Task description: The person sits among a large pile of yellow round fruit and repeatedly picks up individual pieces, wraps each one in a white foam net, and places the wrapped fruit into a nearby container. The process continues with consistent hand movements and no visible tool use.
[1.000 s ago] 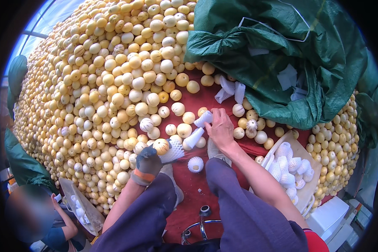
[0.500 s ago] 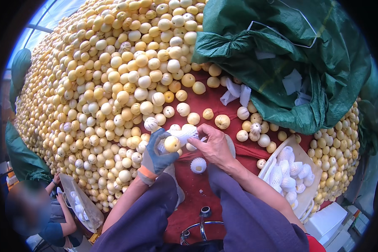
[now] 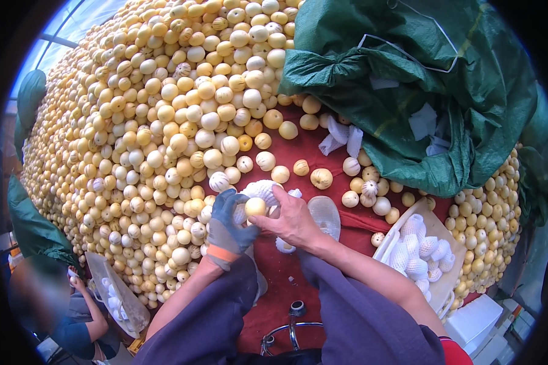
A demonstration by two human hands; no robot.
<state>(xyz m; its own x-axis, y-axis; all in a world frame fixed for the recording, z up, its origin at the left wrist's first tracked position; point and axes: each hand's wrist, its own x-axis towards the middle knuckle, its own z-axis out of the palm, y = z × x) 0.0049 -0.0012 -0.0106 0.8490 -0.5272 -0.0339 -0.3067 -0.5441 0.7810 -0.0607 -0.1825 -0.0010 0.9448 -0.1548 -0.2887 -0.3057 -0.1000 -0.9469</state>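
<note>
My left hand point(image 3: 230, 222), in a grey-blue glove with an orange cuff, is closed round a pale yellow pepino melon point(image 3: 256, 207). A white foam net sleeve point(image 3: 263, 190) lies against the fruit's far side, between both hands. My bare right hand point(image 3: 297, 220) pinches the sleeve, its fingers bent at the fruit's right side. Part of the sleeve is hidden by my fingers. Just below my hands, a netted fruit point(image 3: 285, 245) rests on the red cloth point(image 3: 286, 277), partly covered by my right hand.
A huge heap of pepino melons point(image 3: 134, 140) rises ahead and left. A green tarp sack point(image 3: 408, 109) lies far right. A crate point(image 3: 391, 234) of netted fruits stands right of my knee. Another person point(image 3: 85, 322) works beside a crate point(image 3: 131, 304) at lower left. My shoe point(image 3: 324, 218) is behind my right hand.
My right hand has moved left and closer to my left hand, against the fruit. The sleeve sits more bunched between them. The other person's hand has shifted at lower left.
</note>
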